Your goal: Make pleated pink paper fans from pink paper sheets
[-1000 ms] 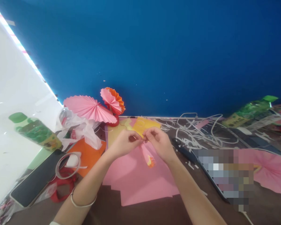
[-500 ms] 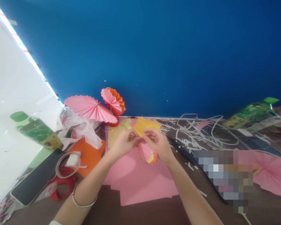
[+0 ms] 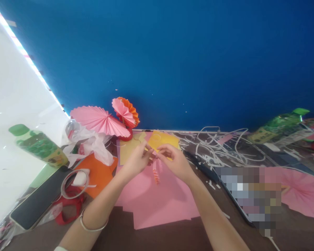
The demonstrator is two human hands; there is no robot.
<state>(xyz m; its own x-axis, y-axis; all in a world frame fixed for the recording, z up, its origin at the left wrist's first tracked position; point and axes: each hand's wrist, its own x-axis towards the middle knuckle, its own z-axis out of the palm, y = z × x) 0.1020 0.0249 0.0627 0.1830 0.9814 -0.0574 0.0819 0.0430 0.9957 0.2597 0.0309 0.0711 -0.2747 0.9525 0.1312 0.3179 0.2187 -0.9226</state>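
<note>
Fingers pinch pleated paper between tape and white strips.

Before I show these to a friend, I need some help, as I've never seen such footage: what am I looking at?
There is no machine here. A head-worn camera looks forward and down at the wearer's own bare hands. The left hand seems to pinch a small pleated paper, pink with an orange edge; the right hand has its fingertips close by, though whether they grip is unclear. Below, pink sheets lie on a dark table. On the left are a bottle, orange paper and a tape roll. Larger paper fans stand near the blue wall.
</note>
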